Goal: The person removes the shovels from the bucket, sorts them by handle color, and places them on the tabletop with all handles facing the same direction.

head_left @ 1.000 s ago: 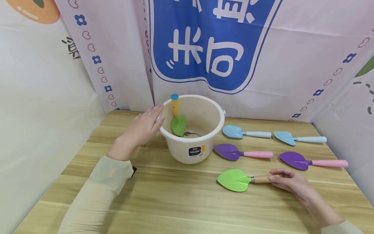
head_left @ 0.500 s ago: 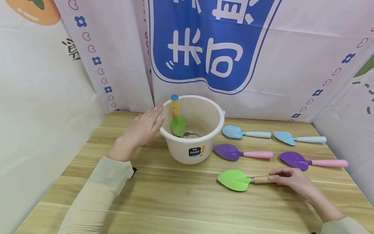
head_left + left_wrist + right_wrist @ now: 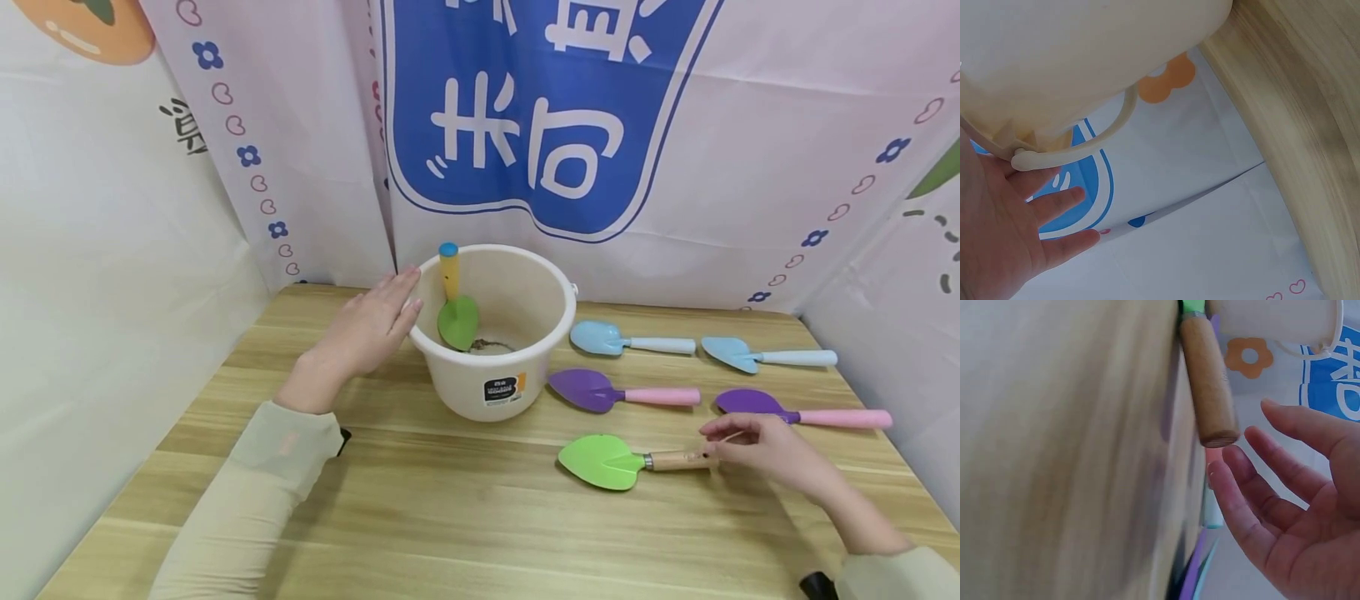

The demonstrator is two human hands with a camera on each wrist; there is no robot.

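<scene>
A cream bucket (image 3: 480,387) stands at the middle back of the table, a green trowel with a yellow handle (image 3: 458,322) leaning inside it. My left hand (image 3: 367,325) rests on the bucket's left rim with fingers straight; in the left wrist view the fingers (image 3: 1063,203) lie beside the bucket's handle (image 3: 1079,151). Before the bucket lies a bright green trowel (image 3: 602,462) with a wooden handle (image 3: 1209,381). My right hand (image 3: 776,454) hovers by that handle's end, its fingers spread and apart from the wood in the right wrist view.
Right of the bucket lie two light blue trowels (image 3: 597,337) (image 3: 731,353) and two purple ones with pink handles (image 3: 585,389) (image 3: 752,401). A printed cloth (image 3: 322,167) hangs behind the wooden table (image 3: 465,517).
My right hand has let go of the wooden handle and drawn slightly back to the right. The green trowel stays on the table. My left hand has not moved.
</scene>
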